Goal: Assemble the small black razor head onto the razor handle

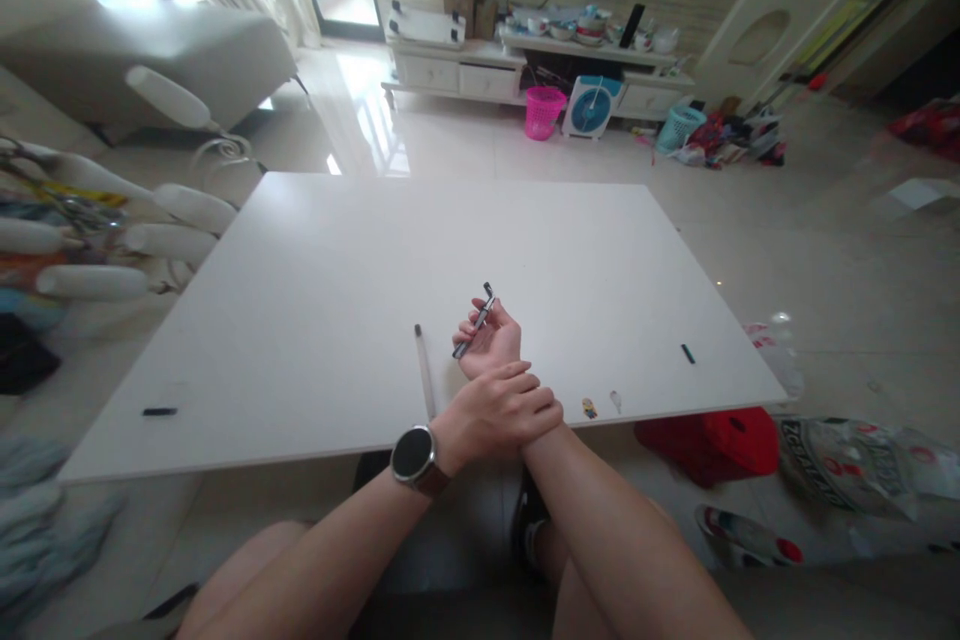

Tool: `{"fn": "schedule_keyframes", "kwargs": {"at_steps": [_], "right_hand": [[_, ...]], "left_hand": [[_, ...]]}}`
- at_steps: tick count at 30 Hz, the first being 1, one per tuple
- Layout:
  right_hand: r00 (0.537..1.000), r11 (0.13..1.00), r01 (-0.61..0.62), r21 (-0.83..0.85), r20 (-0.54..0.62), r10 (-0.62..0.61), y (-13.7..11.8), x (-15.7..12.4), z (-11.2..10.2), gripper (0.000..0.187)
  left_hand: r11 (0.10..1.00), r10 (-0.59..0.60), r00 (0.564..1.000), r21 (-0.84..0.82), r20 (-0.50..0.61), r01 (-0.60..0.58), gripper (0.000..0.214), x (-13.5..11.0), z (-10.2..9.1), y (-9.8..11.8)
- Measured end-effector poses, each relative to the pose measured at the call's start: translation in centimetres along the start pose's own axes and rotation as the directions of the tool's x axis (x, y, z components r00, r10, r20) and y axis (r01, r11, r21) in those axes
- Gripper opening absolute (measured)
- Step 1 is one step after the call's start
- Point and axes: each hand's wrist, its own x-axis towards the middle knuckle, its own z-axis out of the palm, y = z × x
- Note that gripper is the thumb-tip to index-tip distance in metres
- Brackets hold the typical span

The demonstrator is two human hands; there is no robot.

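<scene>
My right hand (496, 335) is palm up above the white table (360, 260), its fingers curled round a slim silver-and-black tool (480, 320) with an angled tip. The tool's exact kind is unclear. Wrapped over my right wrist is my left hand (502, 405), closed on it; a round dark-faced watch (413, 454) sits on the left wrist. Just left of the hands lies a thin pale stick (424, 370) with a dark end. A small yellow-and-blue figure (589, 408) and a small silvery piece (616, 401) lie near the front edge, to the right.
A short black piece (159, 412) lies at the table's left; a short dark green one (688, 354) lies right. A red stool or bin (712, 445) and a printed bag (855, 465) are on the floor at right. White chair parts (176, 210) crowd the left side.
</scene>
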Motion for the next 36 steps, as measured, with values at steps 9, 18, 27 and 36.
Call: {"fn": "schedule_keyframes", "kwargs": {"at_steps": [9,18,27,36], "right_hand": [[1.000,0.999,-0.003,-0.040,0.000,0.003,0.1,-0.2,-0.4,0.031],[1.000,1.000,-0.023,-0.004,0.001,0.023,0.0,-0.5,-0.6,0.035],[0.999,1.000,0.018,-0.026,0.036,-0.017,-0.7,0.0,-0.8,0.035],[0.999,0.999,-0.001,-0.045,0.039,0.003,-0.5,-1.0,-0.5,0.039]], "left_hand": [[1.000,-0.016,1.000,-0.022,0.021,0.016,0.007,-0.3,0.4,0.4],[1.000,-0.013,1.000,-0.008,-0.019,0.013,0.008,-0.1,0.6,0.5],[0.999,-0.039,0.998,0.002,-0.046,0.039,0.012,0.1,0.9,0.3],[0.999,-0.036,0.998,0.006,-0.044,0.036,0.013,0.1,0.9,0.8]]}}
